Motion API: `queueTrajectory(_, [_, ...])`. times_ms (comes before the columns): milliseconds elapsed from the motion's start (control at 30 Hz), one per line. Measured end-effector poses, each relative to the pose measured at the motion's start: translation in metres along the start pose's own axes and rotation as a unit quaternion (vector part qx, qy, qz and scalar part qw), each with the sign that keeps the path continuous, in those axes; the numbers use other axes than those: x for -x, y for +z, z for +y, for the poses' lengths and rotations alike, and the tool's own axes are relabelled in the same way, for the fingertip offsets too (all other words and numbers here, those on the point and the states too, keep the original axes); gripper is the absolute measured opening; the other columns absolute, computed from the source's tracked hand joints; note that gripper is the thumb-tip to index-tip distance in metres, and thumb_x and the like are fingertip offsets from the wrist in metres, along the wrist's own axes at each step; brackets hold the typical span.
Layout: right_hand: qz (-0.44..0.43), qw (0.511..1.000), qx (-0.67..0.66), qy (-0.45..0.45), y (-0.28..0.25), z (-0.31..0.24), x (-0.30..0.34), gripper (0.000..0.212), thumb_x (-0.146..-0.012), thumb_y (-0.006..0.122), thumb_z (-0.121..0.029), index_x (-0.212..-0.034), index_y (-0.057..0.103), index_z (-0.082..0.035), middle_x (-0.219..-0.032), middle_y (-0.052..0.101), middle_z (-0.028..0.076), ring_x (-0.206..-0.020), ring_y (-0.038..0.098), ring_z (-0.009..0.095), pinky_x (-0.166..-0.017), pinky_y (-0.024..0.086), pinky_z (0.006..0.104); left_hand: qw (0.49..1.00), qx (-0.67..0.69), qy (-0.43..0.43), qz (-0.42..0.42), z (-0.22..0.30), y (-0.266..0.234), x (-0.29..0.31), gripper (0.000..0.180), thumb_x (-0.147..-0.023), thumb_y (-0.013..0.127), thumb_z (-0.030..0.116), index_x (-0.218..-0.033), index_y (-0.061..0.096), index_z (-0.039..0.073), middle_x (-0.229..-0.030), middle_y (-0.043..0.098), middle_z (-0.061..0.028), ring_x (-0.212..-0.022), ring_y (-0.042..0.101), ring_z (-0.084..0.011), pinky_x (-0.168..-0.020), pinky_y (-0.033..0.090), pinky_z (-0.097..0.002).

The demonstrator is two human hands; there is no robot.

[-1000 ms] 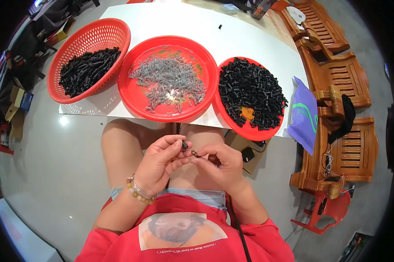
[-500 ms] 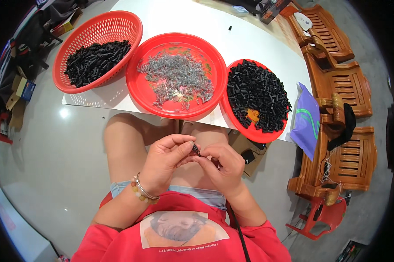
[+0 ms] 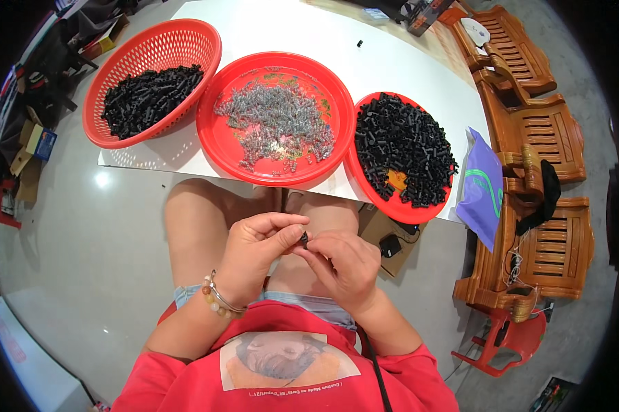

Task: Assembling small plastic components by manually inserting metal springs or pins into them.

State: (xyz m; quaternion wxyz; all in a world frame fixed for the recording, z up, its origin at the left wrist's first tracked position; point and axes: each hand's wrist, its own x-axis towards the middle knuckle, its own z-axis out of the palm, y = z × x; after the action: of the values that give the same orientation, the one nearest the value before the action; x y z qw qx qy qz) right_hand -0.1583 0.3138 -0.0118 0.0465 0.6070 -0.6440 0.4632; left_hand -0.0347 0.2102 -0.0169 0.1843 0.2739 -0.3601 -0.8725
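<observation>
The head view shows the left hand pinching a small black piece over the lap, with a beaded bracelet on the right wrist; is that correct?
Not quite. The beaded bracelet is on the left wrist, not the right, as the head view shows. The left hand does pinch a small black piece over the lap.

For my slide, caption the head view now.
Left hand and right hand meet at a black part, near a red tray of springs.

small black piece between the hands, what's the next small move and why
Probably a gentle push by the bare right hand while the bare left hand steadies the small black piece: both hands meet at it and partly hide it.
</observation>
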Motion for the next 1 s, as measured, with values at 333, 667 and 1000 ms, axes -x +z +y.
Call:
queueTrajectory(333, [-0.121,0.977,-0.084,0.157,-0.022,-0.002,-0.007,0.052,-0.060,0.085,-0.028,-0.102,0.061,-0.008,-0.077,0.062,0.004,-0.056,0.058,0.019,-0.047,0.044,0.0292,0.999,-0.017,-0.014,-0.024,0.009,-0.004,0.001,0.027,-0.089,0.062,0.006,-0.115,0.061,-0.001,-0.086,0.065,-0.0038,-0.079,0.060,-0.0077,-0.073,0.050,-0.0225])
queueTrajectory(667, [-0.165,0.983,-0.063,0.055,-0.024,0.001,-0.023,0.040,-0.067,0.080,-0.027,-0.097,0.065,-0.006,-0.085,0.062,0.008,-0.064,0.061,0.023,-0.055,0.050,0.0342,0.993,-0.038,-0.015,-0.111,0.014,-0.005,0.001,0.039,-0.087,0.064,0.004,-0.125,0.055,-0.001,-0.087,0.062,-0.0003,-0.080,0.058,-0.0061,-0.073,0.049,-0.0209])
queueTrajectory(1000, [-0.124,0.990,-0.040,0.059,-0.020,-0.001,-0.011,0.031,-0.067,0.079,-0.020,-0.089,0.064,-0.004,-0.064,0.054,0.006,-0.051,0.055,0.021,-0.046,0.043,0.0322,0.899,-0.337,0.165,-0.225,0.021,-0.015,-0.005,0.070,-0.068,0.082,0.022,-0.128,0.054,0.001,-0.100,0.063,-0.0054,-0.091,0.059,-0.0131,-0.074,0.050,-0.0239])
